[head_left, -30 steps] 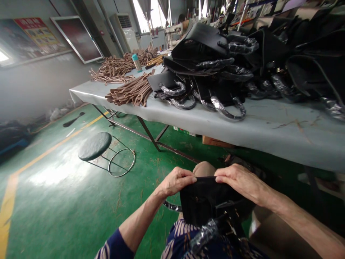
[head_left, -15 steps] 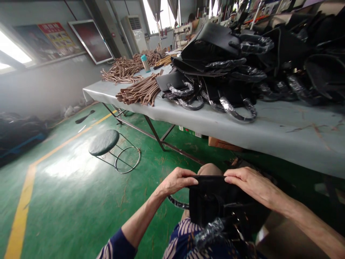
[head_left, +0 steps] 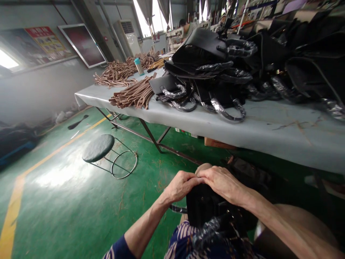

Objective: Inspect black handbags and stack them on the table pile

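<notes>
A black handbag (head_left: 198,210) rests on my lap, its handles wrapped in clear plastic (head_left: 207,230). My left hand (head_left: 180,185) pinches the bag's top edge at its left end. Right beside it, my right hand (head_left: 221,181) grips the same edge, its fingertips touching those of my left hand. Both hands are closed, and the edge under the fingers is mostly hidden. One wrapped handle (head_left: 178,208) sticks out to the left below my left wrist.
A grey-covered table (head_left: 269,133) stands ahead, bearing a heap of black handbags (head_left: 199,54), bundles of brown straps (head_left: 134,93) and a turquoise-capped bottle (head_left: 139,67). On the green floor to the left is a round stool (head_left: 98,148). A cardboard box (head_left: 218,143) sits under the table.
My right hand has slid left along the bag's top edge until it meets my left hand. The view has turned slightly to the right.
</notes>
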Demonstrator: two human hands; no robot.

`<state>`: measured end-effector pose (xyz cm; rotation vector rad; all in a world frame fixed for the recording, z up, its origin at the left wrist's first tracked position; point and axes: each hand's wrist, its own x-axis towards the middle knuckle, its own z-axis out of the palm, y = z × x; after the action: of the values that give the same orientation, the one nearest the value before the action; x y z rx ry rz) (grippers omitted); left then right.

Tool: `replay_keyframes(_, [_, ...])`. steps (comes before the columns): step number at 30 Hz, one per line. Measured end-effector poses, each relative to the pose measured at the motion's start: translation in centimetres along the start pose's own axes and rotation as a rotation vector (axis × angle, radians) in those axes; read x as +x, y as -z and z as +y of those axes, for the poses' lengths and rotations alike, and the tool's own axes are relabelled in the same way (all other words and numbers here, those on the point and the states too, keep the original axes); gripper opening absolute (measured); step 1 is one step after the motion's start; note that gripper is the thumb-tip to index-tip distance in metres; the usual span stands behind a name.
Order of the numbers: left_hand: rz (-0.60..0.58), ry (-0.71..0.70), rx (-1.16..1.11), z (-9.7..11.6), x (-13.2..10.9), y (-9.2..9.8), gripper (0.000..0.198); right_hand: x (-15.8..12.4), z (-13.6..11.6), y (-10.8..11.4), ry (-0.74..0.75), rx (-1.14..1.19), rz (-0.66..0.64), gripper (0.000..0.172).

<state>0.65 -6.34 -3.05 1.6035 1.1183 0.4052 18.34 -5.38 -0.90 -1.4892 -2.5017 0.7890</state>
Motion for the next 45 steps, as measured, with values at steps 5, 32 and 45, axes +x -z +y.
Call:
replay_keyframes(5, [-0.017,-0.009,0.028,-0.3,-0.6,0.5,0.042,-0.6,0.9,1.3,0.004,-0.004,-0.071,0.029])
replay_keyframes(32, [-0.183,-0.326,0.604,7.1,3.2,-0.4,0.022,-4.9,2.4,4.4,-0.094,-0.104,0.059,0.022])
replay_keyframes(45, [0.181,-0.155,0.876,9.3,2.7,0.4,0.031,-4.4,2.2,3.6,-0.404,0.119,0.244,0.036])
